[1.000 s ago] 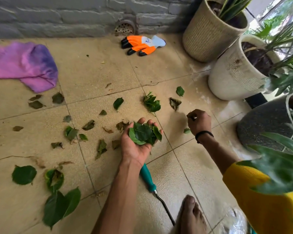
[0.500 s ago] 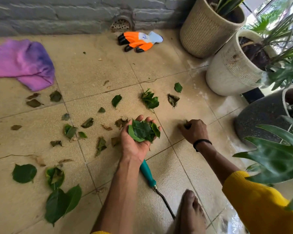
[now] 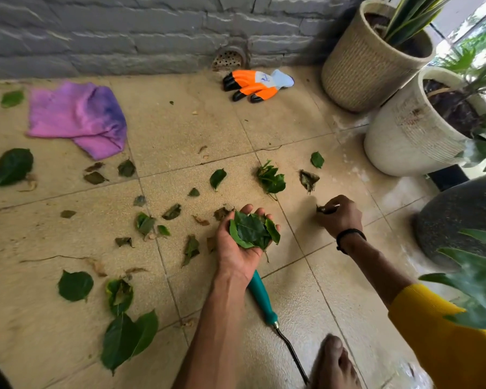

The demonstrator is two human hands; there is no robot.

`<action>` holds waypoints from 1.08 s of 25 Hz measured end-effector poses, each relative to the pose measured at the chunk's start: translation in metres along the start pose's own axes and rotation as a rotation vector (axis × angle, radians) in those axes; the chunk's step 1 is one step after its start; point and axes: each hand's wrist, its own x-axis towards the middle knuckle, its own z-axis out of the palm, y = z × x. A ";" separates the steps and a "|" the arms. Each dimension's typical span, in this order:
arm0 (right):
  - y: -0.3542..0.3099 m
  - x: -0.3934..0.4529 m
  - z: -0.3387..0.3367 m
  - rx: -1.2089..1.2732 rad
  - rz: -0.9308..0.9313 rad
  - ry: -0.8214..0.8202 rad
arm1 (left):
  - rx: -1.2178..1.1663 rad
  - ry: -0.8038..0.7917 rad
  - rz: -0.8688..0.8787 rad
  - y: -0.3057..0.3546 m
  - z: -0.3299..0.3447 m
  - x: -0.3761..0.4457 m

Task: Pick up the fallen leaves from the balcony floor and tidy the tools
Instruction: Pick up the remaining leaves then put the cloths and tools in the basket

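A bare foot (image 3: 334,363) is cut off at the bottom edge, and just left of it a teal-handled metal garden tool (image 3: 267,301) lies on the beige tiled balcony floor (image 3: 300,299), its handle top hidden under the left wrist. The floor between the two forearms is open tile. Large dark green fallen leaves (image 3: 127,339) lie at lower left, smaller green and brown ones scattered further out. Blurred plant foliage (image 3: 477,287) crowds the right edge beside a dark speckled pot (image 3: 460,217), only partly in frame.

The left hand (image 3: 237,245) is palm up, fingers cupped round a heap of green picked leaves (image 3: 253,231). The right hand (image 3: 338,216), a black band at the wrist, is curled knuckles-up and pinches a small dark leaf scrap (image 3: 321,209), hard to make out.

Beyond lie a leafy green sprig (image 3: 271,179) and a crumpled purple-pink cloth (image 3: 82,116). An orange, black-tipped work glove (image 3: 253,83) lies below a round wall drain (image 3: 230,58), with a white ribbed planter (image 3: 404,136) and a beige woven planter (image 3: 359,66) to the right, against the grey stone wall (image 3: 124,32)
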 end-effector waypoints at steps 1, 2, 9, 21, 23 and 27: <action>-0.016 -0.007 -0.001 0.106 -0.013 -0.079 | -0.004 0.008 0.008 0.003 0.000 0.001; -0.034 -0.015 -0.002 0.203 -0.050 -0.176 | -0.004 0.016 0.026 0.006 0.001 0.003; -0.126 -0.101 0.003 -0.163 -0.585 -0.567 | 0.072 0.018 0.047 0.011 0.011 0.006; -0.118 0.000 -0.007 -0.227 -0.469 -0.106 | -0.093 -0.115 -0.035 0.029 0.021 -0.009; -0.090 0.043 0.006 -0.421 -0.386 -0.081 | -0.086 -0.132 -0.038 0.035 0.017 -0.011; -0.058 0.079 0.031 -0.316 -0.324 -0.048 | -0.064 -0.119 -0.002 0.048 0.012 -0.013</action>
